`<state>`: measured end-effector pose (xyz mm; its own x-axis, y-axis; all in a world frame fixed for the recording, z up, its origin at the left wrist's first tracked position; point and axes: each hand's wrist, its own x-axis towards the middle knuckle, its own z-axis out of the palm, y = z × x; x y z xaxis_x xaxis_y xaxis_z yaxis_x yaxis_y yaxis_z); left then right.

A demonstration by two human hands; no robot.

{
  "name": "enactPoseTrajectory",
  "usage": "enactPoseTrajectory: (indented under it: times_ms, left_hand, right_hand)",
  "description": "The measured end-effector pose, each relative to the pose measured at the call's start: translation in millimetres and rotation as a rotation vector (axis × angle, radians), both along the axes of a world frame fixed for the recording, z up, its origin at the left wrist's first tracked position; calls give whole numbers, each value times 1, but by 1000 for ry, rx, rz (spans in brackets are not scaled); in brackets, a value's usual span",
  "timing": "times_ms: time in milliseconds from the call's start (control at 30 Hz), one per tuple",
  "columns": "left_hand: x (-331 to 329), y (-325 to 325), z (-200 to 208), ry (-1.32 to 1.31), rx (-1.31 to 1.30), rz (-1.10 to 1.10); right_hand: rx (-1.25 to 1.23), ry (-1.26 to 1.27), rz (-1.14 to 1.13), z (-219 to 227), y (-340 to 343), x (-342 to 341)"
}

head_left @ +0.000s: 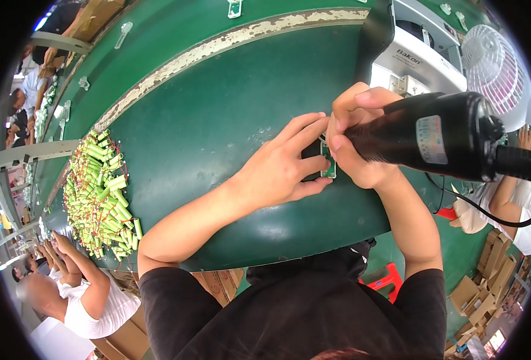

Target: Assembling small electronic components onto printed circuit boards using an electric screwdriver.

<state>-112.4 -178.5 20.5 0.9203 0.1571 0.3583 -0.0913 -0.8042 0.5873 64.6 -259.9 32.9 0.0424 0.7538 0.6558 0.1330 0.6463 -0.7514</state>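
Observation:
My right hand (352, 141) grips a black electric screwdriver (433, 137), its thick barrel pointing right and its tip hidden behind my fingers. My left hand (283, 168) rests flat on the green worktop (211, 126), fingers pinching a small green circuit board (329, 167) that sits between both hands. The board is mostly covered; only a narrow strip of it shows. A black cord (481, 207) runs from the screwdriver off to the right.
A heap of green cylindrical battery cells with red wires (100, 195) lies at the left of the worktop. A grey machine (418, 57) and a white fan (496, 69) stand at the back right. Other people (79, 288) work at the left and right. Cardboard boxes (484, 294) lie on the floor.

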Motion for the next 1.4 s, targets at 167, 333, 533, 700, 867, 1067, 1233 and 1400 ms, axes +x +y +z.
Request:
enactPoseTrajectory:
  times_ms: [167, 333, 533, 700, 867, 1067, 1233, 1400]
  left_hand:
    - [4, -2, 17, 2, 14, 20]
    - [-2, 51, 42, 164, 192, 334]
    - [-1, 183, 12, 41, 483, 670]
    - [31, 224, -17, -59, 403, 625]
    - [32, 242, -19, -7, 334, 627]
    - [38, 165, -5, -47, 454, 391]
    - [11, 32, 7, 75, 341, 124]
    - [3, 2, -4, -97, 212, 7]
  right_hand:
    - [61, 74, -26, -1, -3, 1]
    - [86, 165, -125, 12, -8, 7]
    - [129, 186, -194, 21, -7, 6]
    - [338, 359, -371, 54, -19, 21]
    - [253, 207, -439, 71, -35, 56]
    - [272, 254, -471, 61, -17, 58]
    - [32, 340, -319, 68, -22, 55]
    - [19, 380, -226, 54, -20, 35]
